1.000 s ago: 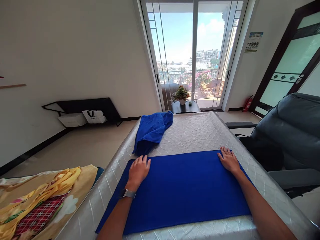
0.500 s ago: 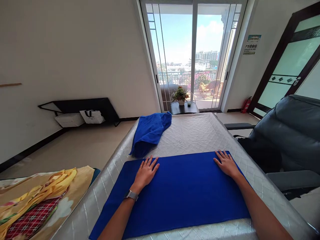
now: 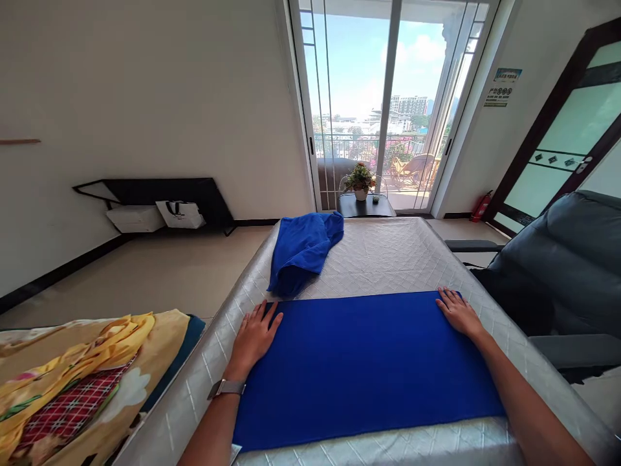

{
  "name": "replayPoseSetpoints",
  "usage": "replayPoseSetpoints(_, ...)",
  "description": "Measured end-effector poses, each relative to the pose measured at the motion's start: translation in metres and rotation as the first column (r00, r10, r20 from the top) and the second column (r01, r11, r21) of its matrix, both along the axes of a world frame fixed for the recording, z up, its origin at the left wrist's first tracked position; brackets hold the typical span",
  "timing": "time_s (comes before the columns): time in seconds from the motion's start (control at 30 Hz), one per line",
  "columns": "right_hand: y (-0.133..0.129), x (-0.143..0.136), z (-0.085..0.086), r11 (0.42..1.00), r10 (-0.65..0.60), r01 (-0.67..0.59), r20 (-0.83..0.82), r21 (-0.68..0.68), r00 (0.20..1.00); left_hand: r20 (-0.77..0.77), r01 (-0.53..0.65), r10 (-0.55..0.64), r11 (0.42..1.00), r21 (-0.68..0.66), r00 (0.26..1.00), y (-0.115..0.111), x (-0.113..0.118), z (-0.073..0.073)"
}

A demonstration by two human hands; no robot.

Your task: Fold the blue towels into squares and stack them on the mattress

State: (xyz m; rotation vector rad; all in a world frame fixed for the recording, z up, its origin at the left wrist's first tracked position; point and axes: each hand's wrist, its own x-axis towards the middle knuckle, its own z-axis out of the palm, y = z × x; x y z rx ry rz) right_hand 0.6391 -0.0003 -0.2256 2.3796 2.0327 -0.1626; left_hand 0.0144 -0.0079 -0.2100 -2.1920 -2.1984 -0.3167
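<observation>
A blue cloth [image 3: 363, 369] lies spread flat on the silvery quilted mattress [image 3: 388, 255]. My left hand [image 3: 255, 336], with a watch on its wrist, rests on the cloth's far left corner with the fingers spread. At the far right corner, my right hand [image 3: 457, 312] lies flat with its fingers apart. Neither hand holds anything. Beyond the left hand, a second blue cloth [image 3: 305, 249] sits crumpled on the mattress. A small whitish tag [image 3: 235, 452] shows at the near left corner of the flat cloth.
Patterned bedding [image 3: 169, 343] lies at the lower left. A dark armchair [image 3: 577, 259] stands beside the mattress on the right. Past the far edge, a small black table [image 3: 363, 208] bears a potted plant [image 3: 359, 181]. A black rack [image 3: 194, 194] lies by the left wall.
My left hand has moved left to the cloth's far left corner, and the cloth's left edge now lies farther right. The view has shifted slightly.
</observation>
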Motion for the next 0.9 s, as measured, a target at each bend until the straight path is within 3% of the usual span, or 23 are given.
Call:
replayPoseSetpoints(0.1,-0.003,-0.021,0.023,0.994,-0.105,0.106,-0.003,0.03,0.994,0.038,0.045,-0.048,0.997,0.062,0.998,-0.002,0.0,0.004)
replayPoseSetpoints(0.17,-0.005,-0.055,0.037,0.987,-0.106,0.104,0.011,0.121,0.994,0.046,0.081,-0.085,0.993,0.083,0.995,-0.001,0.001,0.004)
replayPoseSetpoints(0.3,-0.01,-0.162,0.048,0.968,0.154,-0.153,0.008,0.198,0.988,0.035,0.134,-0.135,0.99,0.036,0.99,0.001,0.004,-0.002)
replayPoseSetpoints(0.4,-0.02,-0.24,0.042,0.876,0.468,-0.446,-0.099,0.186,0.878,0.037,0.136,-0.136,0.991,-0.008,0.99,0.001,0.006,-0.005)
replayPoseSetpoints(0.5,-0.028,-0.272,0.037,0.786,0.618,-0.596,-0.218,0.163,0.755,0.034,0.125,-0.125,0.992,-0.017,0.992,0.0,0.006,-0.004)
replayPoseSetpoints(0.6,-0.026,-0.244,0.033,0.826,0.564,-0.55,-0.228,0.124,0.794,0.025,0.114,-0.114,0.993,-0.026,0.993,0.0,0.005,-0.004)
replayPoseSetpoints(0.77,-0.013,-0.116,0.019,0.963,0.267,-0.26,-0.107,0.074,0.958,-0.004,0.136,-0.136,0.991,0.002,0.991,0.005,0.001,-0.01)
replayPoseSetpoints(0.9,-0.011,-0.028,0.004,0.999,0.013,-0.012,-0.016,0.043,1.0,-0.041,0.142,-0.142,0.99,0.001,0.989,0.01,-0.003,-0.018)
